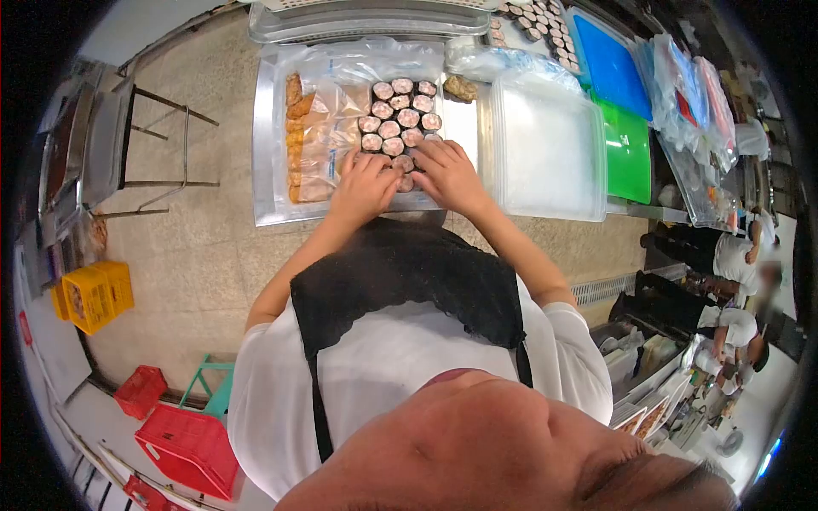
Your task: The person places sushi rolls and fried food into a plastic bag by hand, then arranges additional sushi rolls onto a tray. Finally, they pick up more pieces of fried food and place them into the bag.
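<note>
Several seaweed-wrapped rolls (389,129) with pinkish filling stand in rows on the right part of a metal tray (269,162). At the rows' near end, my left hand (366,189) rests with its fingers apart, touching the rolls' left side. My right hand (452,177) lies over the rolls from the right, its fingers stretched out and its thumb apart. Between both thumbs a few rolls show; my fingers hide others. Left of them on the tray lie clear plastic bags (332,128) and a column of golden-brown pieces (295,157).
To the right stand a translucent plastic bin (550,145) and blue (609,60) and green (626,149) boards. More rolls (537,25) lie at the back right. Yellow (98,294) and red crates (187,447) stand on the left floor. Co-workers (737,260) are at the far right.
</note>
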Available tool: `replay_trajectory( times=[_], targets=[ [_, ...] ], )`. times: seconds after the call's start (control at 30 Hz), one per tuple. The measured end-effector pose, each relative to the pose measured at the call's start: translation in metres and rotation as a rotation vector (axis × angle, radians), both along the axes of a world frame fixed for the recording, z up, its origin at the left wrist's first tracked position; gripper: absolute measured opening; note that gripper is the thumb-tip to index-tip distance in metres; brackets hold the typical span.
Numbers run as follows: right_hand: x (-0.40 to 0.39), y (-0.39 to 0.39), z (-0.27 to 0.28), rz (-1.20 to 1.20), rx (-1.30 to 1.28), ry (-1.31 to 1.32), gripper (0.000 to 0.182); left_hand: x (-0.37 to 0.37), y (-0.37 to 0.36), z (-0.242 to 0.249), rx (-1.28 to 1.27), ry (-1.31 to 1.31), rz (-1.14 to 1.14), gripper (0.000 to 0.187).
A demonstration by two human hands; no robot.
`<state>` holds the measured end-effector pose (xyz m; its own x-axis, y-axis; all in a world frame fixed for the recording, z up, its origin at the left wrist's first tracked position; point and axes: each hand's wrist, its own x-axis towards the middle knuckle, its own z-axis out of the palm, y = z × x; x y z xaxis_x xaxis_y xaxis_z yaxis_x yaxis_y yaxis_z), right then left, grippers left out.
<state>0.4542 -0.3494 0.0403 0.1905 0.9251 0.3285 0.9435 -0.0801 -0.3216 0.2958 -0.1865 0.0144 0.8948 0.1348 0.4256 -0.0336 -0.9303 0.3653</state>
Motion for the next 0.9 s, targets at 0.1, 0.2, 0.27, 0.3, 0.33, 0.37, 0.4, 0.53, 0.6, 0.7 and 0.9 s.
replay_trajectory(
  times=[0.1,0.2,0.27,0.3,0.33,0.37,0.4,0.53,0.6,0.7,0.9],
  targets=[
    [-0.004,0.011,-0.007,-0.036,0.018,-0.055,0.049,-0.001,0.001,0.001,-0.002,-0.005,-0.004,0.018],
    [-0.002,0.01,-0.011,-0.037,-0.01,-0.05,0.052,-0.001,0.002,0.0,-0.018,-0.004,-0.006,0.019],
    [0.003,0.01,-0.014,-0.023,-0.058,0.028,0.054,-0.001,0.001,-0.001,-0.026,0.003,-0.005,0.02],
    [0.008,0.014,-0.016,-0.017,-0.093,0.094,0.053,-0.001,0.001,0.0,-0.02,0.002,-0.004,0.02],
    [0.012,0.017,-0.017,-0.011,-0.13,0.162,0.053,-0.001,0.001,0.001,-0.014,0.002,-0.003,0.019],
    [0.017,0.019,-0.019,-0.019,-0.113,0.141,0.051,-0.002,0.001,0.001,-0.008,0.002,-0.003,0.019],
    [0.019,0.025,-0.012,-0.027,-0.095,0.121,0.049,-0.001,0.001,0.001,-0.016,-0.002,-0.007,0.019],
    [0.021,0.043,-0.015,-0.058,0.097,0.009,0.037,-0.001,0.001,-0.003,-0.079,0.008,-0.005,0.021],
    [0.022,0.043,-0.02,-0.052,0.101,-0.003,0.037,-0.001,0.0,-0.004,-0.106,0.02,-0.001,0.022],
    [0.023,0.041,-0.026,-0.049,0.091,0.047,0.038,-0.001,0.001,0.002,-0.097,0.032,-0.006,0.026],
    [0.027,0.039,-0.033,-0.059,0.105,0.105,0.042,0.014,0.0,0.01,-0.068,0.149,-0.026,0.048]
  ],
)
